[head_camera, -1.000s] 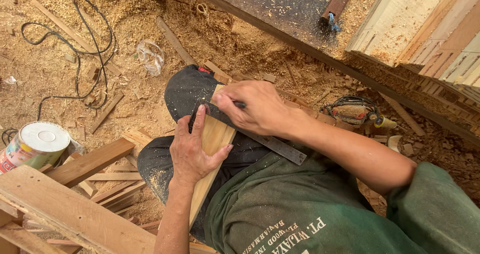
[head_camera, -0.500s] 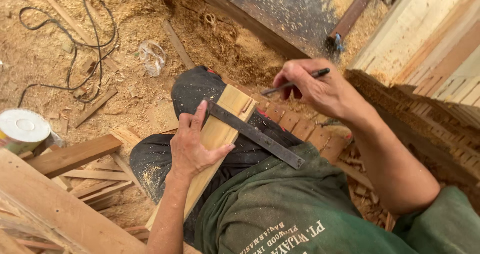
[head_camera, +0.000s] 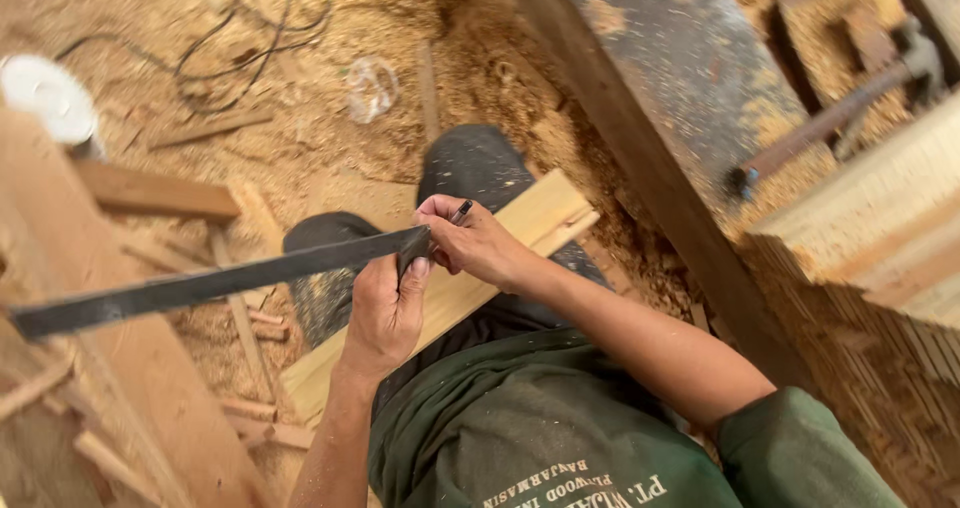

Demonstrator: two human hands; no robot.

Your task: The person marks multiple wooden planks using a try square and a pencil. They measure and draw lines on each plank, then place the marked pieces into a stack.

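Head view looks down on two bare hands meeting over a pale wooden board (head_camera: 500, 268) that lies across the person's lap. Left hand (head_camera: 385, 313) has its grip clamped on one end of a long dark metal ruler (head_camera: 210, 286), the thumb pressed against the ruler's end piece; the ruler sticks out to the left, lifted clear of the board and tilted slightly downward toward its far end. Right hand (head_camera: 470, 243) has its grip together on a dark pencil (head_camera: 461, 211), whose tip points up past the knuckles; this hand touches the left hand at the ruler's near end and sits just above the board.

The board runs diagonally from the lower left up to the right, over dark trousers (head_camera: 470, 168), and its upper end shows a stepped cut. A green shirt (head_camera: 540, 428) fills the lower middle of the picture.

Farther out, the floor (head_camera: 300, 78) is covered in sawdust, with a black cable (head_camera: 250, 28) looping across it, a crumpled clear plastic piece (head_camera: 372, 86) and scraps of wood (head_camera: 160, 193) on the left. A white round lid or can (head_camera: 45, 98) shows at the upper left. A dark beam (head_camera: 640, 148) crosses diagonally on the right, with stacked pale timber (head_camera: 880, 218) beyond it.
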